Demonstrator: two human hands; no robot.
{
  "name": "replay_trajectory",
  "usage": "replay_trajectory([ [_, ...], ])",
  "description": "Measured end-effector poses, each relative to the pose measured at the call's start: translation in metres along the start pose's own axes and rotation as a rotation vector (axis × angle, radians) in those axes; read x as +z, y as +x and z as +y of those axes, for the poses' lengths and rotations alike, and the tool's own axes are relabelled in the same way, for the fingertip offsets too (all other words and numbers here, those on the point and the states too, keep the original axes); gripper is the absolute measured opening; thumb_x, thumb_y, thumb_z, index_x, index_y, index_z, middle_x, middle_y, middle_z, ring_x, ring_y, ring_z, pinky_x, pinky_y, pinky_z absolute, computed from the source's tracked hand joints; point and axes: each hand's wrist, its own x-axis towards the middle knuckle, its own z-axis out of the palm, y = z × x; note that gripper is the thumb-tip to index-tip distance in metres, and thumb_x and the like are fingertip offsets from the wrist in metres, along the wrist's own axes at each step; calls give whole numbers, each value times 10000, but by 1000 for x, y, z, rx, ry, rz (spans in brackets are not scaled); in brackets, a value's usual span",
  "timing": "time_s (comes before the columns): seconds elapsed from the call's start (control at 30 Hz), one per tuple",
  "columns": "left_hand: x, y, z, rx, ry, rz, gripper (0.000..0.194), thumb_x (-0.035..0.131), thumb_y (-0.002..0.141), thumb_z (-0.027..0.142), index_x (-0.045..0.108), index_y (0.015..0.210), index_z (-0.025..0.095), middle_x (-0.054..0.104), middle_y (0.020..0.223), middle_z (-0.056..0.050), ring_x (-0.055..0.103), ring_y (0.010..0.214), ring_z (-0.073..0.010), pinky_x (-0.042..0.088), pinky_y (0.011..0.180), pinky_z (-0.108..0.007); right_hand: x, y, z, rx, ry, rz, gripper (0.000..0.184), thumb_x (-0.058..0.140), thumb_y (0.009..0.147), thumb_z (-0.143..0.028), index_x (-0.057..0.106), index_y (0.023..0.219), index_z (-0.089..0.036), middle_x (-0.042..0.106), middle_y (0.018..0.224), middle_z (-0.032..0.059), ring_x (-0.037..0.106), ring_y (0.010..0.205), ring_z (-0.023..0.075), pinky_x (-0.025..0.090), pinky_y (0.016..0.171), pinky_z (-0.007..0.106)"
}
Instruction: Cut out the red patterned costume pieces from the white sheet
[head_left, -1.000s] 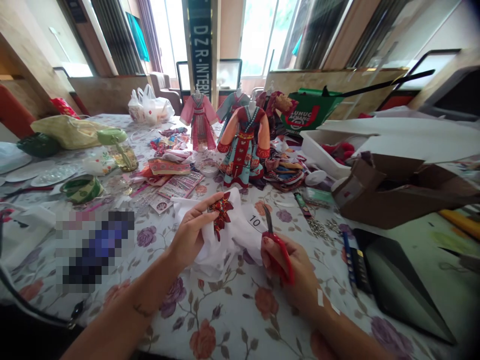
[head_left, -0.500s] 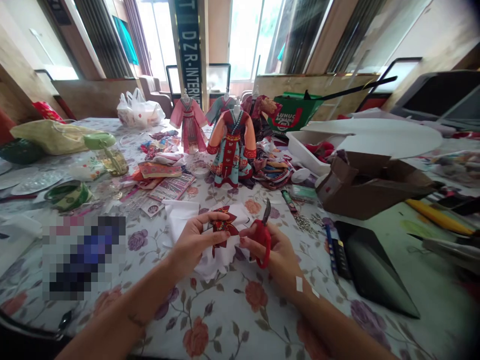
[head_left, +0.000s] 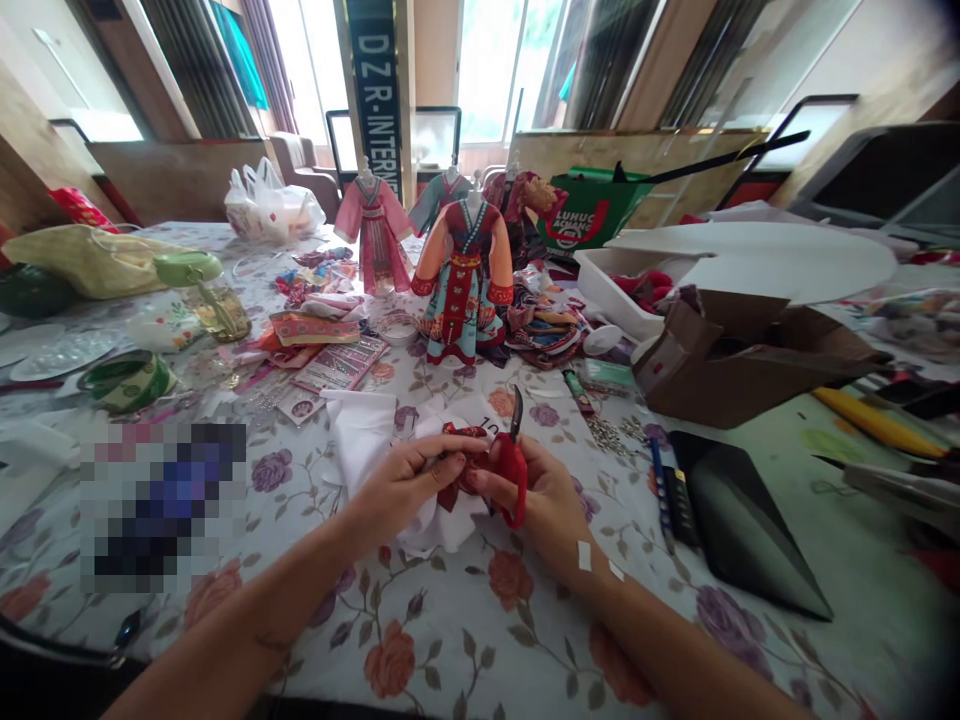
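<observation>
Left hand curled, fingertips pinching a red embroidered appliqué on a bunched white cloth. Right hand closed around the red handles of small scissors, blades together and pointing up, fingertips almost meeting those of the left hand. Strips of white tape across the right wrist. Cloth and appliqué between the hands, toward the near edge of a floral tablecloth. Just beyond the cloth, a doll-sized teal and red hanfu dress on a stand, with a pink dress on a stand behind and to its left. Packets of trim and a small clear dish between the cloth and the dresses. Along the left edge, a roll of green ribbon and a glass jar. At the far edge, a white plastic bag. Toward the right edge, a white tray, a torn cardboard box, a blue pen and a black tablet. Left of the hands, a pixelated patch hiding whatever lies there.
</observation>
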Motion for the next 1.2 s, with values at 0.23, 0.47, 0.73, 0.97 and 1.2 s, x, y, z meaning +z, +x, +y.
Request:
replay_trajectory([
  [0.23, 1, -3, 3, 59, 96, -123, 411, 638, 824, 309, 580, 1225, 238, 623, 1166, -56, 578, 904, -154, 446, 777, -244, -2, 0, 4, -24, 55, 23, 295, 797, 668, -277, 526, 738, -186, 513, 594, -79, 424, 485, 52, 348, 448, 170],
  [0.47, -2, -2, -2, -9, 6, -75, 310, 661, 777, 171, 469, 1010, 244, 578, 789, 48, 517, 692, -99, 415, 654, -205, -2, 2, 4, -44, 71, 154, 295, 801, 663, -270, 527, 743, -193, 502, 564, -85, 429, 467, 56, 365, 431, 164],
  [0.73, -6, 0, -2, -166, 10, -28, 119, 626, 751, 200, 731, 714, 159, 675, 718, -26, 532, 644, -112, 369, 586, -212, -3, 4, 6, -40, 63, 224, 292, 805, 649, -279, 546, 754, -196, 535, 577, -71, 462, 482, 78, 391, 443, 183],
  [0.97, -3, -2, 3, -250, -71, 13, 158, 676, 726, 279, 764, 811, 180, 698, 730, -15, 526, 577, -89, 369, 537, -196, -1, 2, 5, -45, 63, 211, 303, 806, 645, -296, 543, 754, -195, 522, 577, -73, 446, 479, 77, 378, 452, 189],
  [1.2, -1, -1, -2, -175, -25, 20, 132, 762, 659, 240, 775, 781, 191, 750, 787, -34, 660, 771, -181, 493, 758, -270, 1, 1, 3, -61, 17, 151, 293, 784, 674, -336, 541, 763, -199, 513, 586, -65, 443, 478, 87, 374, 445, 203],
])
